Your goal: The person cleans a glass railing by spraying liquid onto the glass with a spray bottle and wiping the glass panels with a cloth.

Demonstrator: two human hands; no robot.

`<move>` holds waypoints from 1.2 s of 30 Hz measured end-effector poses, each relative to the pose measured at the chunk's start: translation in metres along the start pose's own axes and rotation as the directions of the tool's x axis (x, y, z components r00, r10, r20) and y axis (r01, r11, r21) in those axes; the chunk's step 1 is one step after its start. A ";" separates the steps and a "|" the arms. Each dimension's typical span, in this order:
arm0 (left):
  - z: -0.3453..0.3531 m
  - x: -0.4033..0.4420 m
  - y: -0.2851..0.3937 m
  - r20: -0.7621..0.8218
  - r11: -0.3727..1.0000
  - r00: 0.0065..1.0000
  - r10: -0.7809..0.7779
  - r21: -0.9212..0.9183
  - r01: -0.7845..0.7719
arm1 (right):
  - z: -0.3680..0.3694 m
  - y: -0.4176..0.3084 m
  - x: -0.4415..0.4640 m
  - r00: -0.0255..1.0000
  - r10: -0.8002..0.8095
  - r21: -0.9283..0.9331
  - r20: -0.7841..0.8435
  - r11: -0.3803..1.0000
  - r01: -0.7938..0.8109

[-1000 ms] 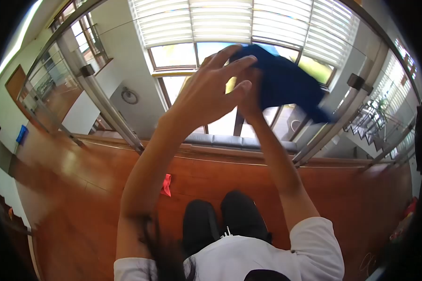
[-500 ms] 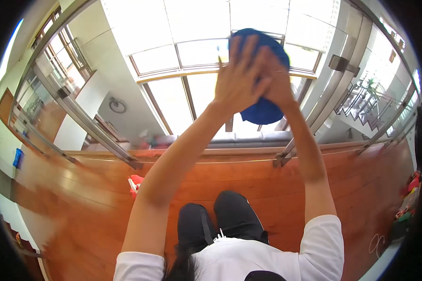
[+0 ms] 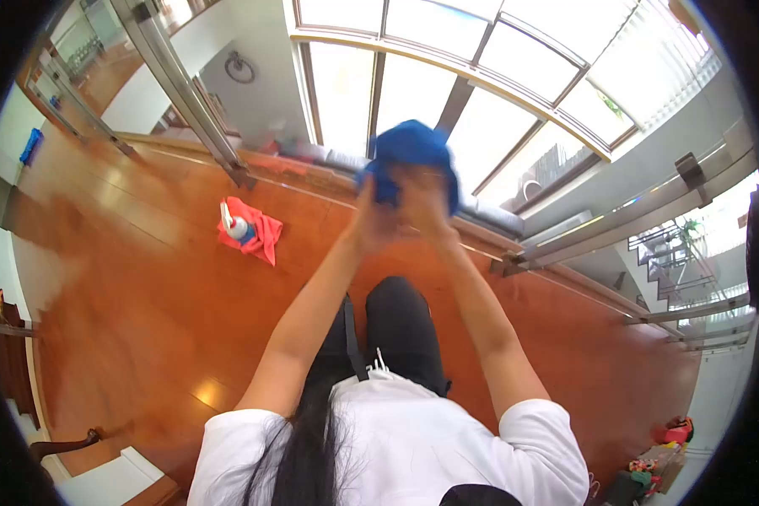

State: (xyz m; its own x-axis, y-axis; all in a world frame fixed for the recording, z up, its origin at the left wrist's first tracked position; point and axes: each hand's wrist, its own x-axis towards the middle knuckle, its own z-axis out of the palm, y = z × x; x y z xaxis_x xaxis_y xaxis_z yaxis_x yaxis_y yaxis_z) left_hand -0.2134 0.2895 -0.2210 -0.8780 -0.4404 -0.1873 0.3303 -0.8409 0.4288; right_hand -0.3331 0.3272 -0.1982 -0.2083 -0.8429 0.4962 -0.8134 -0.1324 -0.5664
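Note:
A bunched blue cloth (image 3: 413, 143) is held up in front of my body, before the glass railing. My left hand (image 3: 376, 218) grips its lower left side. Against its lower middle, my right hand (image 3: 423, 198) also has hold of it. Both hands are smeared by motion, and the cloth hides part of the fingers. Down on the floor to the left, a spray bottle (image 3: 241, 229) with a white top and blue lower part stands or leans on a pink cloth (image 3: 266, 232).
A metal-posted glass railing runs ahead, with one post (image 3: 181, 88) on the left and a handrail (image 3: 632, 223) on the right. Tall windows (image 3: 413, 93) rise beyond it. Wooden floor (image 3: 160, 287) lies around my legs. Colourful items (image 3: 649, 464) sit at lower right.
My hands came down and back from the glass, bringing the blue cloth, which was spread flat and is now bunched. My view turned, bringing the spray bottle and pink cloth fully into sight.

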 end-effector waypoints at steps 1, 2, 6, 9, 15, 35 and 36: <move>-0.009 -0.004 0.006 0.000 0.972 0.987 0.159 -0.177 -0.157 | 0.033 0.015 -0.015 0.915 -0.204 0.014 0.348 0.977 0.213; -0.046 0.002 0.006 -0.148 0.980 0.985 0.085 -0.164 -0.109 | 0.069 0.016 -0.034 0.922 -0.236 0.272 0.308 0.950 0.152; -0.116 0.000 0.014 -0.582 0.945 0.765 0.276 0.020 -0.326 | 0.033 -0.031 -0.082 0.887 -0.250 -0.054 0.388 0.955 0.293; -0.053 -0.023 0.077 -0.388 0.647 0.521 0.760 0.533 -0.546 | -0.015 -0.023 -0.129 0.815 0.028 0.128 0.579 0.984 -0.125; 0.084 0.006 0.165 0.555 -0.497 -0.011 0.832 0.736 -0.460 | -0.085 0.036 -0.243 0.531 0.542 -0.143 0.652 0.775 -0.615; -0.021 -0.063 -0.084 0.463 0.114 0.886 -0.023 0.882 -0.457 | -0.052 0.100 -0.203 0.477 0.750 0.754 0.459 -0.044 -0.656; -0.045 -0.071 -0.069 0.495 0.485 0.867 0.054 0.746 -0.456 | -0.073 0.062 -0.170 0.544 0.810 0.766 0.218 0.203 -0.609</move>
State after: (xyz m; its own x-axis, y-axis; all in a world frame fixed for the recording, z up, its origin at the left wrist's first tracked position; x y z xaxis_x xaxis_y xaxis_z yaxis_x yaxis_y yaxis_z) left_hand -0.1584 0.3643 -0.2771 -0.9151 -0.2713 0.2983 0.3022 0.0283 0.9528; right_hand -0.3878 0.5001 -0.2692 -0.6541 -0.6797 -0.3321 0.3777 0.0869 -0.9218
